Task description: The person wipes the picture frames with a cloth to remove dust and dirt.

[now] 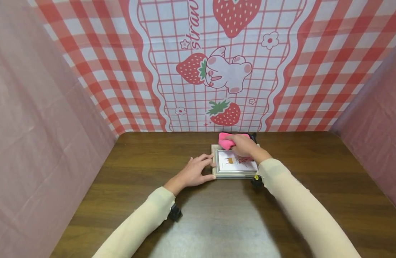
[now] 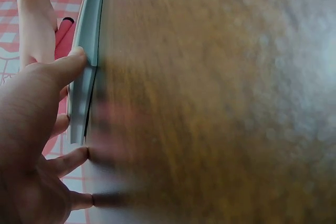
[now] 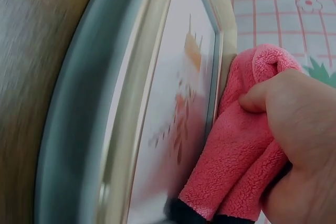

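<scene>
Gripping cloth [image 1: 224, 142], wooden table [image 1: 139, 157], strawberry backdrop [image 1: 165, 64]

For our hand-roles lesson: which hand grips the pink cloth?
The right hand grips the pink cloth; the left hand holds none, touching the left edge of the picture frame.

Sideways red "straw" lettering [image 1: 194, 27] on checked backdrop [image 1: 265, 71]
</scene>
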A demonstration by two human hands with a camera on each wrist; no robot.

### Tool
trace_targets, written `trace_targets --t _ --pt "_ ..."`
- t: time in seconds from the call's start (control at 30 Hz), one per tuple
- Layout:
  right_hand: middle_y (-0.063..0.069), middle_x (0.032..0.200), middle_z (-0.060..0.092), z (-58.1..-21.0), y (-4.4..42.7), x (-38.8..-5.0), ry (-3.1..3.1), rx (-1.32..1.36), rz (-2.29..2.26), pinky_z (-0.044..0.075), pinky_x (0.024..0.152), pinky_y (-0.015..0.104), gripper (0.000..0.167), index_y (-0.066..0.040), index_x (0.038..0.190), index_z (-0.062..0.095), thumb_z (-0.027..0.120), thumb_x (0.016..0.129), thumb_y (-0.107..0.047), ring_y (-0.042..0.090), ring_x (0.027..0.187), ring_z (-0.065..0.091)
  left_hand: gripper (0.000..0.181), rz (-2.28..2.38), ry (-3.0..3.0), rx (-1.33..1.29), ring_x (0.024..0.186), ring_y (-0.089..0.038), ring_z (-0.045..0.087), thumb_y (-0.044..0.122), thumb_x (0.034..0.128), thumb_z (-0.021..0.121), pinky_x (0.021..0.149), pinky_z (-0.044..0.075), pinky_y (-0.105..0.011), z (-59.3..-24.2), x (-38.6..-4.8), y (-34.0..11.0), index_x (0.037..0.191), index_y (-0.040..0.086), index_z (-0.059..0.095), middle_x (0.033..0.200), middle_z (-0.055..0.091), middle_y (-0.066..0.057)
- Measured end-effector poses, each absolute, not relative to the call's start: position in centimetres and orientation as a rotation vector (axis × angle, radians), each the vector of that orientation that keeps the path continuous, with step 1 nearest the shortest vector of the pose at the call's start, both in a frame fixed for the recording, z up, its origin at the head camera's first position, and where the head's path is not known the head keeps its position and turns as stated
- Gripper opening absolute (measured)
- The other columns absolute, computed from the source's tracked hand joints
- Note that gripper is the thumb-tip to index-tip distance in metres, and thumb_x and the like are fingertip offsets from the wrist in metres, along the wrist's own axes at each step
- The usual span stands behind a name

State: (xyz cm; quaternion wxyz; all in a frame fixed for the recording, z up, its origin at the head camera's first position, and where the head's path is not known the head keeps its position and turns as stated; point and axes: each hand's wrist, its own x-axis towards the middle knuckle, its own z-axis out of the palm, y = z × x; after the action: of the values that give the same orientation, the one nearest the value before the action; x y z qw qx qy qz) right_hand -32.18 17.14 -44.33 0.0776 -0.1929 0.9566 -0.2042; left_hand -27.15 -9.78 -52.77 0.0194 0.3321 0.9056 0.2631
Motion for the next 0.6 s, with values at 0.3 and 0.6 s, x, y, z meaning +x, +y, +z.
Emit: trace_targets --t 0.3,0.6 --pt "0.026 0.158 0.066 -44.5 20.1 -32.3 2.893 -0.551 -0.584 0.051 0.121 0.065 0.064 -0.008 0.165 0.056 0.06 0.102 0.002 0.041 0.135 0.065 0.044 0.839 2.792 1.015 0.16 -0.042 0.053 0.049 0.1015 0.082 0.127 0.028 -0.089 -52.8 -27.1 -9.9 0.138 0.025 0.075 0.178 0.05 -0.003" --pt "0.029 0.159 0.064 -44.1 22.5 -32.3 2.912 -0.533 -0.564 0.045 0.128 0.07 0.058 -0.005 0.162 0.059 0.061 0.104 0.0 0.048 0.146 0.062 0.044 0.821 2.801 1.025 0.16 -0.041 0.052 0.051 0.1014 0.082 0.126 0.029 -0.089 -52.9 -27.2 -9.8 0.138 0.026 0.075 0.178 0.05 -0.003"
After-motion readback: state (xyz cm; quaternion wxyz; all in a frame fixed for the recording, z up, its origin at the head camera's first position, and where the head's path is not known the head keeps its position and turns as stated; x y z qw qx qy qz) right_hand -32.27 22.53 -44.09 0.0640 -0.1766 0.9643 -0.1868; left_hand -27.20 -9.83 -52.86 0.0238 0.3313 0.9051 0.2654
